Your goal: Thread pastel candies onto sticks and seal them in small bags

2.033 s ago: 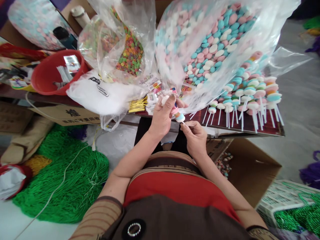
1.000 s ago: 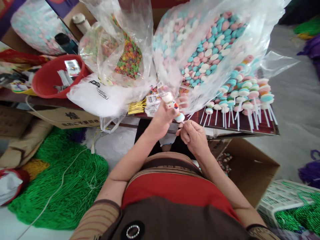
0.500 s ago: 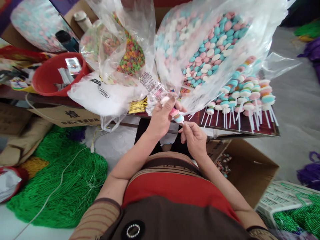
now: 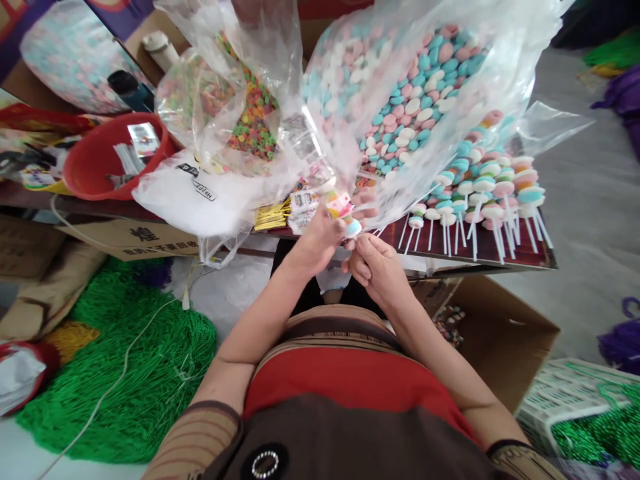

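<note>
A marshmallow-type candy skewer (image 4: 353, 229) with a blue-and-white piece at its lower end is between my hands, above the table's front edge. A printed clear wrapper (image 4: 340, 204) lies over its upper part. My left hand (image 4: 323, 239) curls around the wrapped candy, its thumb on the near side and blurred fingertips showing beyond. With closed fingers, my right hand (image 4: 377, 263) pinches the lower end, where the stick is mostly hidden. Beside my left hand lie small printed wrappers (image 4: 303, 201) and a bundle of yellow twist ties (image 4: 273, 217).
Finished candy skewers (image 4: 483, 187) are piled at the right table edge, sticks toward me. Behind are a large bag of pastel candies (image 4: 410, 107) and a bag of ring candies (image 4: 255, 127). A red basin (image 4: 80, 163) stands left; an open carton (image 4: 505, 333) sits below right.
My left hand has shifted down along the candy skewer, and its fingers have loosened behind it. My right hand has moved slightly left and up. A clear printed wrapper now shows over the upper candies.
</note>
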`<state>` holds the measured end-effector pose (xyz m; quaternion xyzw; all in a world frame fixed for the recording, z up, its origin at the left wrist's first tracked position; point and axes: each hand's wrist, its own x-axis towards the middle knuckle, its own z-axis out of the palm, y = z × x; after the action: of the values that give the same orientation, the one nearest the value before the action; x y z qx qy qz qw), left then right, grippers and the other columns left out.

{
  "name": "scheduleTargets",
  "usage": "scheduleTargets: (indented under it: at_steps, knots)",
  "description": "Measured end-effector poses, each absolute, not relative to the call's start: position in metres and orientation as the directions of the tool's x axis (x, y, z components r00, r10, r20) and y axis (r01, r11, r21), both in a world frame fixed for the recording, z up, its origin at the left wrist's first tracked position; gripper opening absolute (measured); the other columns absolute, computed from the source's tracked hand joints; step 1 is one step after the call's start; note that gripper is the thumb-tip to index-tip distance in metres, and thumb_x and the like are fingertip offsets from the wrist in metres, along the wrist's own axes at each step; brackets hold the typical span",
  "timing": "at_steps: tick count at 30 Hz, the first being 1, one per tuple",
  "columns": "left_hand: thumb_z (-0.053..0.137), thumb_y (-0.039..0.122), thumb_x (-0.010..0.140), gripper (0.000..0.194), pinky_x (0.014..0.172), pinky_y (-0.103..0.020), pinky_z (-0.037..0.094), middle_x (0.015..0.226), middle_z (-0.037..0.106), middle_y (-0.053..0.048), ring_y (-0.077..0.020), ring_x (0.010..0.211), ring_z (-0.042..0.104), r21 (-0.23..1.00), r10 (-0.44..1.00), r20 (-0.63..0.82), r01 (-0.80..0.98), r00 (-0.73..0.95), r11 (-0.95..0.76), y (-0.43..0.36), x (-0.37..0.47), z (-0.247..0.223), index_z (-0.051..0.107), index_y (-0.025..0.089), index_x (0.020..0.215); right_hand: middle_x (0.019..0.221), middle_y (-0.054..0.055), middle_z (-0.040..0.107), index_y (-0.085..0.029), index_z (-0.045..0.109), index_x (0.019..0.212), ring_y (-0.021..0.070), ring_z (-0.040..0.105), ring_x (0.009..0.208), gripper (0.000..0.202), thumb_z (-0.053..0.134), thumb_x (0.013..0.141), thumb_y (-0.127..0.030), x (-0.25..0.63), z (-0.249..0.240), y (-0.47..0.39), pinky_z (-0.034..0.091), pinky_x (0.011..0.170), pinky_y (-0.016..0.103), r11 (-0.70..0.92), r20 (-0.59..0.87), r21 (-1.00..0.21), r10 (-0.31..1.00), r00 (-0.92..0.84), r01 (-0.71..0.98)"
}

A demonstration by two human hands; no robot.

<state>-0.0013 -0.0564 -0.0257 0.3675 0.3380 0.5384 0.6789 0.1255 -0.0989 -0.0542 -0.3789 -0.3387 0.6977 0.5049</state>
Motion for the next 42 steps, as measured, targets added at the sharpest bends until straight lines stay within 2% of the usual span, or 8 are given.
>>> scheduleTargets:
  at_steps: [3, 8, 13, 20, 25, 28, 33, 42]
  knots:
    - [0.078, 0.067, 0.075, 0.045, 0.072, -0.03, 0.058, 0.096, 0.075, -0.003, -0.0214, 0.094, 0.073, 0.807, 0.98, 0.093, -0.59, 0.173, 0.028, -0.043, -0.012, -0.01, 0.067, 0.026, 0.089, 0.04, -0.013, 0.036, -0.022, 0.065, 0.08, 0.0066, 0.037, 0.037, 0.043, 0.071, 0.084, -0.065, 0.128, -0.062, -0.101, 0.039, 0.046, 0.023, -0.189, -0.164, -0.922, 0.981, -0.101, -0.338]
    - [0.056, 0.027, 0.101, 0.017, 0.07, -0.023, 0.056, 0.058, 0.054, 0.007, -0.0073, 0.056, 0.061, 0.744, 0.996, -0.011, -0.666, -0.089, -0.051, -0.028, -0.015, 0.001, 0.067, 0.022, 0.09, 0.053, -0.009, 0.053, -0.023, 0.067, 0.096, 0.0086, 0.047, 0.045, 0.039, 0.071, 0.086, -0.061, 0.135, -0.072, -0.107, 0.043, 0.049, 0.024, -0.082, -0.075, -0.988, 0.995, -0.058, -0.134]
    - [0.062, 0.041, 0.099, 0.02, 0.063, -0.02, 0.052, 0.06, 0.051, 0.007, -0.0073, 0.056, 0.06, 0.788, 0.986, -0.122, -0.615, -0.115, 0.026, -0.033, -0.003, -0.004, 0.066, 0.023, 0.091, 0.055, -0.006, 0.059, -0.023, 0.069, 0.093, 0.0088, 0.05, 0.045, 0.035, 0.061, 0.095, -0.057, 0.136, -0.074, -0.114, 0.041, 0.047, 0.023, 0.053, 0.062, -0.985, 0.997, 0.051, 0.164]
    - [0.07, 0.057, 0.089, 0.034, 0.049, -0.019, 0.041, 0.07, 0.059, 0.003, -0.0103, 0.064, 0.064, 0.848, 0.987, -0.148, -0.505, 0.067, 0.162, -0.062, 0.014, -0.028, 0.064, 0.023, 0.094, 0.047, -0.008, 0.052, -0.022, 0.066, 0.087, 0.007, 0.04, 0.036, 0.046, 0.057, 0.093, -0.066, 0.122, -0.068, -0.116, 0.033, 0.04, 0.021, -0.084, -0.077, -0.992, 0.994, -0.081, -0.091]
    - [0.072, 0.072, 0.078, 0.057, 0.054, -0.024, 0.047, 0.098, 0.074, -0.006, -0.0191, 0.084, 0.072, 0.857, 0.969, -0.067, -0.485, 0.236, 0.177, -0.066, 0.002, -0.036, 0.066, 0.027, 0.113, 0.039, -0.012, 0.041, -0.023, 0.063, 0.081, 0.0076, 0.039, 0.037, 0.041, 0.063, 0.092, -0.063, 0.126, -0.068, -0.11, 0.046, 0.051, 0.023, -0.203, -0.132, -0.916, 0.967, -0.217, -0.346]
    - [0.07, 0.061, 0.086, 0.039, 0.074, -0.03, 0.056, 0.092, 0.072, -0.003, -0.0207, 0.095, 0.074, 0.811, 0.994, 0.038, -0.584, 0.098, 0.026, -0.051, -0.009, -0.021, 0.066, 0.029, 0.108, 0.043, -0.011, 0.046, -0.022, 0.068, 0.087, 0.0076, 0.042, 0.04, 0.039, 0.066, 0.09, -0.06, 0.132, -0.069, -0.109, 0.042, 0.049, 0.022, -0.24, -0.176, -0.933, 0.954, -0.244, -0.267]
    - [0.07, 0.045, 0.091, 0.024, 0.065, -0.024, 0.052, 0.058, 0.048, 0.007, -0.0094, 0.058, 0.062, 0.846, 0.989, -0.086, -0.533, -0.124, 0.006, -0.032, -0.009, -0.007, 0.06, 0.024, 0.085, 0.058, -0.007, 0.06, -0.022, 0.069, 0.099, 0.0087, 0.049, 0.047, 0.037, 0.064, 0.092, -0.058, 0.134, -0.069, -0.114, 0.041, 0.049, 0.023, -0.122, -0.112, -0.987, 0.989, -0.102, -0.102]
    - [0.075, 0.055, 0.084, 0.035, 0.056, -0.023, 0.05, 0.067, 0.059, 0.005, -0.0126, 0.066, 0.068, 0.836, 0.983, -0.164, -0.516, 0.088, 0.185, -0.067, 0.014, -0.041, 0.061, 0.025, 0.094, 0.057, -0.005, 0.059, -0.023, 0.067, 0.092, 0.0099, 0.05, 0.048, 0.033, 0.058, 0.097, -0.054, 0.127, -0.072, -0.11, 0.045, 0.052, 0.024, 0.031, 0.029, -0.999, 0.996, -0.088, 0.024]
